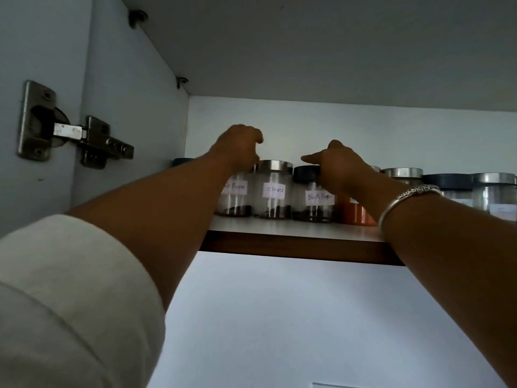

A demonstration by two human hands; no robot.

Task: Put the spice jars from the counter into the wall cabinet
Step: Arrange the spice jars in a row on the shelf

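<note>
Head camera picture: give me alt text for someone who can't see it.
Two arms reach up into a wall cabinet, the left hand gripping the top of a pepper jar, the right hand gripping the dark lid of a black pepper jar. A cloves jar stands between them on the shelf.

Cloves jar lid [275, 164]: silver.
Black Pepper jar lid [306, 172]: dark blue.
Cabinet shelf edge [293, 247]: brown.
Bangle [402, 198]: silver, engraved scrollwork.
Sleeve [70, 289]: off-white.
</note>
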